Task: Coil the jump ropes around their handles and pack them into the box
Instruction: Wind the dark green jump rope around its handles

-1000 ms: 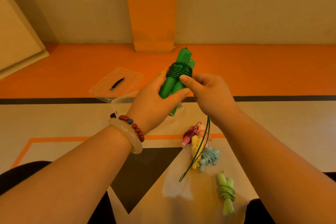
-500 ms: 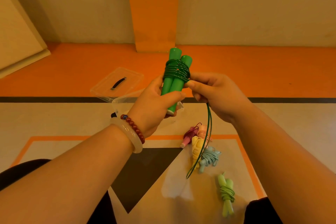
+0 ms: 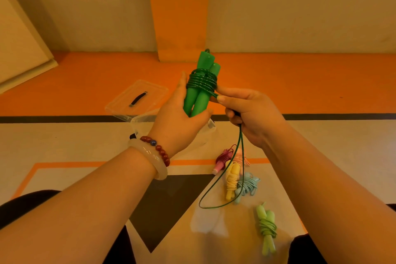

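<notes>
Figure: winding of the fifth jump rope, head view. Nearest the viewer, a light green jump rope (image 3: 266, 228) lies on the floor (image 3: 64, 146), already coiled around its handles. Just beyond it lie a yellow jump rope (image 3: 231, 179) and a pale blue jump rope (image 3: 246, 185), touching each other, and a pink jump rope (image 3: 222, 159), all likewise bundled. None of these four is in the box, so packing appears not yet begun.

Above them hangs the free loop (image 3: 239, 135) of the dark green rope, its lowest bend near the floor. A few turns seem left to wind.

The hands are raised side by side, close together. The right hand (image 3: 252, 113) pinches the cord between thumb and fingers just beside the coil (image 3: 201, 81), the slack running down out of its palm. The left hand (image 3: 177, 122), its wrist wearing two bracelets (image 3: 158, 156), grips the lower ends of the paired dark green handles (image 3: 200, 98), which stand nearly upright with the coil around their upper half.

Behind the left hand sits the clear box (image 3: 137, 123), largely hidden, contents not discernible. Its lid (image 3: 137, 97) lies just beyond, off the box
</notes>
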